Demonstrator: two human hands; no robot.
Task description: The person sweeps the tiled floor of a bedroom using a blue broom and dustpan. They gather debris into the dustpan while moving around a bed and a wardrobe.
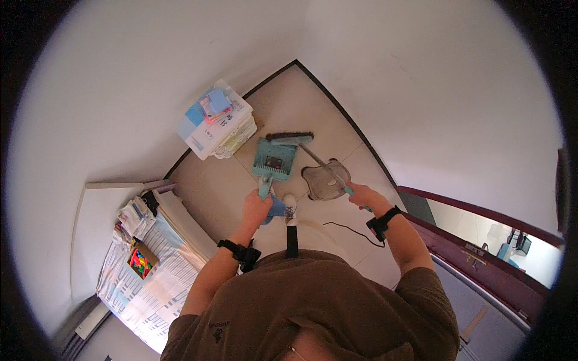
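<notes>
My left hand [257,207] is closed around the handle of a teal dustpan [278,157], whose pan is low over the tiled floor. Inside the pan sits a small dark patch that I cannot make out. My right hand [365,196] grips the handle of a broom [289,139] with dark bristles and a pale teal head. That head lies at the dustpan's far edge, and its stick slants back toward me across a grey-brown bathroom scale or similar flat platform [326,183] on the floor.
A white storage box [224,129] with packets on top stands by the left wall. At left, a table with a patterned cover [147,283] carries a box of colourful pieces [142,262] and papers. A dark red door [445,240] stands at right. Walls meet in a far corner.
</notes>
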